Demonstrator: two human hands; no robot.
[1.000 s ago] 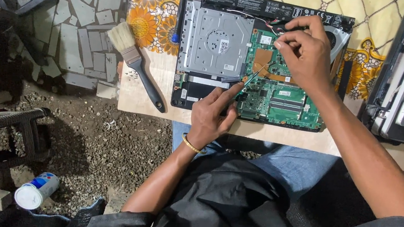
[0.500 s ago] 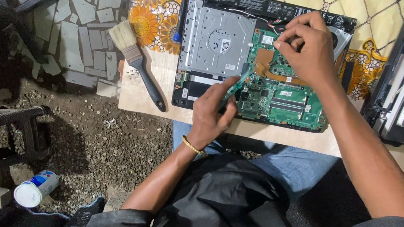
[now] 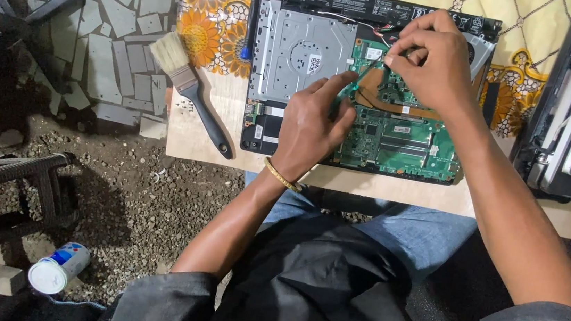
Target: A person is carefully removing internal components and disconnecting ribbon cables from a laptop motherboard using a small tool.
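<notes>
Pinched fingers on the right hand grip something small over the top of the green circuit board, too tiny to make out. Sweeping from the left: a can on the dirt, a paintbrush on the wooden table, then the opened laptop. Left hand presses on the board, index finger stretched, holding nothing.

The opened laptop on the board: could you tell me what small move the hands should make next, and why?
Probably lift the right hand gently, since it pinches something small at the green circuit board near the wires, while the left hand presses on the opened laptop to steady it.
</notes>
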